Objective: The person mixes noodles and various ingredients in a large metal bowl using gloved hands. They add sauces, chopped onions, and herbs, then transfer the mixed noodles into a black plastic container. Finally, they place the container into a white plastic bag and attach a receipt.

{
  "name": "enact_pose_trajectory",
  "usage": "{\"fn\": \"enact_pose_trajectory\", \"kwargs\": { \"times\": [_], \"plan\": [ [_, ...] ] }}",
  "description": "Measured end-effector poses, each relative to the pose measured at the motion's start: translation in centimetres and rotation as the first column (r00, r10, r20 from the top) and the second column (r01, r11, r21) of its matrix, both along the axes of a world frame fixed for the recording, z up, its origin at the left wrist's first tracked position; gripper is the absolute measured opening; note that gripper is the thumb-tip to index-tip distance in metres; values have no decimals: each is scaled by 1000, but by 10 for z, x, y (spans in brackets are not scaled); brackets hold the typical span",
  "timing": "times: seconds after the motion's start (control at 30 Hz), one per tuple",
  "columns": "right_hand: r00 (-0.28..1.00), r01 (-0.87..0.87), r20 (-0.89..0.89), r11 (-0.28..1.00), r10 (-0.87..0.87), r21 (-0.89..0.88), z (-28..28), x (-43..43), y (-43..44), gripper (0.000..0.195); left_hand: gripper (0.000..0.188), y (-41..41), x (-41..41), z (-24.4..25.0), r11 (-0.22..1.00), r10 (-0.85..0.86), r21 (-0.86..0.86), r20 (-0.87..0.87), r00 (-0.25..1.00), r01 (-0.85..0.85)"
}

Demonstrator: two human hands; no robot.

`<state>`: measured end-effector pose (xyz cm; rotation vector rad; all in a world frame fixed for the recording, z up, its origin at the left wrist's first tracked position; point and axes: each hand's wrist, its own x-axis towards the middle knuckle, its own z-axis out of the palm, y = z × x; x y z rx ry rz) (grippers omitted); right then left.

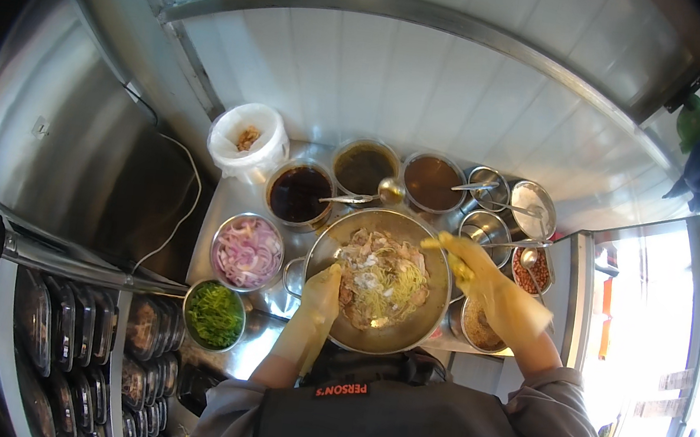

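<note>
A large round metal mixing bowl (397, 342) stands right before me. In it lies a mix of meat pieces and pale yellow-green shreds (388, 282), with white powder (367, 274) on top. My left hand (321, 297), in a yellowish glove, reaches over the bowl's left side, its fingertips against the mix; what the fingers do there is partly hidden. My right hand (480, 280), gloved alike, hovers at the right rim. Its fingers point left over the bowl and stand apart from the thumb; I make out no object in it.
Left are containers of sliced red onion (247, 252) and chopped greens (215, 314). Behind stand a lined white bucket (223, 131), dark sauce (299, 193), two brown liquids (366, 165) (434, 182) and a ladle (391, 191). Right are peanuts (532, 273), white powder (525, 204) and a crumbly ingredient (482, 326).
</note>
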<state>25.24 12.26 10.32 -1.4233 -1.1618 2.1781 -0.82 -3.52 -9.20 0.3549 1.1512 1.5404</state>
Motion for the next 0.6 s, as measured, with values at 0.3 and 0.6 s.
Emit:
{"fn": "enact_pose_trajectory", "kwargs": {
  "times": [0.3,0.6],
  "plan": [
    [909,-165,416,899,-21,405,-45,-109,67,30,28,5,5,-12,999,-38,-19,176,984,42],
    [399,-917,909,-89,-122,390,19,-208,44,48,31,-1,5,-11,999,-38,29,180,983,34]
  ]
}}
